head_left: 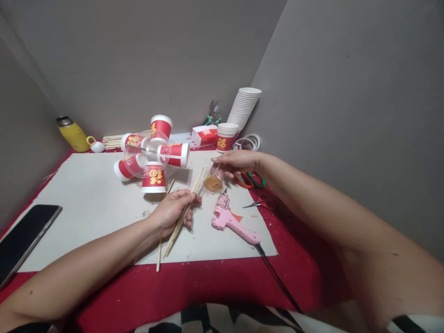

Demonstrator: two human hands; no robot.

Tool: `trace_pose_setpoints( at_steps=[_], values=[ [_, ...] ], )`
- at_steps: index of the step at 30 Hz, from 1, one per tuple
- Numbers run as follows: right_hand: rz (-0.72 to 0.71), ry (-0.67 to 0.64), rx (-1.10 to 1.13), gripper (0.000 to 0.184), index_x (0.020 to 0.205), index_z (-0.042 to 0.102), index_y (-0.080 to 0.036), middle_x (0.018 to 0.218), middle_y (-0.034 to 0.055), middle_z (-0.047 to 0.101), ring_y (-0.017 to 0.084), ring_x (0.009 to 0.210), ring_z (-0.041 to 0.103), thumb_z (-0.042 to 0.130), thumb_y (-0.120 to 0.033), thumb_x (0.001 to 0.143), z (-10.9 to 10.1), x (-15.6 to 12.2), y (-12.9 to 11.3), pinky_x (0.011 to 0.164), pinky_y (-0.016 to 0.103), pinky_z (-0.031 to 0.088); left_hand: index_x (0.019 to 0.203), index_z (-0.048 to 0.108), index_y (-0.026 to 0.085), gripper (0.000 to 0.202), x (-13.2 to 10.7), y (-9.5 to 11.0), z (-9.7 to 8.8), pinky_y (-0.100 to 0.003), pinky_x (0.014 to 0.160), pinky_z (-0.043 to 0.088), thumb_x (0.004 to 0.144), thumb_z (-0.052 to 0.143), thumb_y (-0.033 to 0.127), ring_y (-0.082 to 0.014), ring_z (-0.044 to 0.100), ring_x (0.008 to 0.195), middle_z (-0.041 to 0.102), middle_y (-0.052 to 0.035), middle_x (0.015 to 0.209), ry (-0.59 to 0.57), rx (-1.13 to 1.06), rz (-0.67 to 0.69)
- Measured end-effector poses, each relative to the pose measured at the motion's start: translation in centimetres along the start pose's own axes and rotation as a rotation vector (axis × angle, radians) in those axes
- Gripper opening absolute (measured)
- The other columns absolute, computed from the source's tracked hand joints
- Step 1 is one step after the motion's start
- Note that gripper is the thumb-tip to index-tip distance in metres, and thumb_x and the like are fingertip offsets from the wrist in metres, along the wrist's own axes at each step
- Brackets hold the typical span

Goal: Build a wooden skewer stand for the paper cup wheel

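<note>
My left hand (176, 208) is closed round a few thin wooden sticks (178, 232), which slant up to the right over the white sheet. One more stick (158, 255) lies just left of them. Between thumb and fingers, my right hand (239, 163) grips a small clear plastic bag (212, 181) with a golden-brown bundle inside that looks like rubber bands. Below the bag, a pink glue gun (233, 221) lies on its side. Behind my left hand stands a wheel of red paper cups (153, 178) set around clear plastic discs (151, 145).
At the back stand a stack of white cups (244, 108), a red box (205, 136) and a yellow bottle (73, 134). Scissors (262, 202) lie right of the glue gun, whose black cord (277, 275) runs toward me. A phone (29, 238) rests at the left.
</note>
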State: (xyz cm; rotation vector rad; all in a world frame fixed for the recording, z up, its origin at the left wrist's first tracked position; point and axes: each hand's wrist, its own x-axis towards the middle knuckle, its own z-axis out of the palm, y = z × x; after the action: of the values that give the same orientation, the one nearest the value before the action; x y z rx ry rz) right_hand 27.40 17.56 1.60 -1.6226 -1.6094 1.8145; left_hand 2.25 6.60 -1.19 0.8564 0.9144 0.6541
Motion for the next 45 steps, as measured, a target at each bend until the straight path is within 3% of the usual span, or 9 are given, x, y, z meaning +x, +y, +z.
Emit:
trace_pose_setpoints(
  at_steps=[7, 11, 20, 26, 33, 45],
  values=[
    [-0.057, 0.061, 0.006, 0.029, 0.073, 0.062, -0.013, 0.050, -0.0016, 0.057, 0.006, 0.036, 0.050, 0.071, -0.038, 0.084, 0.2, 0.0, 0.2, 0.030, 0.014, 0.028, 0.085, 0.061, 0.009, 0.016, 0.1, -0.1, 0.0, -0.019, 0.037, 0.041, 0.092, 0.050, 0.017, -0.0022, 0.044, 0.038, 0.065, -0.0069, 0.088, -0.011, 0.003, -0.005],
    [-0.130, 0.132, 0.056, 0.031, 0.067, 0.060, -0.014, 0.052, -0.0020, 0.058, 0.005, 0.037, 0.050, 0.075, -0.038, 0.080, 0.1, 0.1, 0.4, 0.031, 0.014, 0.028, 0.085, 0.061, 0.009, 0.016, 0.1, -0.2, 0.0, -0.019, 0.037, 0.042, 0.092, 0.050, 0.017, -0.0021, 0.044, 0.038, 0.066, -0.0090, 0.094, -0.008, 0.014, -0.019],
    [-0.159, 0.057, 0.091, 0.038, 0.074, 0.067, -0.009, 0.073, 0.0084, 0.071, 0.004, 0.038, 0.047, 0.076, -0.045, 0.077, -0.7, 0.3, 1.1, 0.029, 0.016, 0.022, 0.082, 0.061, 0.010, 0.015, 0.0, -0.2, 0.1, -0.019, 0.037, 0.042, 0.092, 0.051, 0.017, -0.0019, 0.044, 0.039, 0.066, -0.0087, 0.096, 0.002, 0.006, -0.049],
    [-0.131, -0.070, 0.051, 0.046, 0.089, 0.070, -0.006, 0.044, -0.0002, 0.055, 0.005, 0.034, 0.040, 0.071, -0.051, 0.081, -1.1, 0.0, 1.4, 0.031, 0.015, 0.020, 0.082, 0.061, 0.010, 0.016, 0.2, -0.4, 0.0, -0.020, 0.038, 0.043, 0.092, 0.051, 0.018, -0.0021, 0.044, 0.039, 0.066, -0.0089, 0.095, 0.002, 0.006, -0.043],
    [-0.178, -0.142, -0.017, 0.046, 0.099, 0.069, -0.010, 0.047, -0.0038, 0.055, 0.004, 0.035, 0.041, 0.072, -0.051, 0.079, -1.1, -0.5, 1.5, 0.033, 0.015, 0.022, 0.082, 0.061, 0.010, 0.017, 0.3, -0.4, -0.1, -0.019, 0.038, 0.043, 0.092, 0.051, 0.018, -0.0021, 0.045, 0.039, 0.066, -0.0084, 0.095, 0.003, -0.007, -0.050],
    [-0.147, -0.119, -0.051, 0.049, 0.096, 0.068, -0.009, 0.043, -0.0036, 0.052, 0.005, 0.035, 0.042, 0.070, -0.055, 0.079, -1.0, -0.7, 1.4, 0.034, 0.014, 0.023, 0.081, 0.061, 0.011, 0.017, 0.2, -0.3, 0.0, -0.020, 0.038, 0.043, 0.092, 0.050, 0.017, -0.0020, 0.045, 0.039, 0.066, -0.0088, 0.096, 0.000, -0.013, -0.058]
  ],
)
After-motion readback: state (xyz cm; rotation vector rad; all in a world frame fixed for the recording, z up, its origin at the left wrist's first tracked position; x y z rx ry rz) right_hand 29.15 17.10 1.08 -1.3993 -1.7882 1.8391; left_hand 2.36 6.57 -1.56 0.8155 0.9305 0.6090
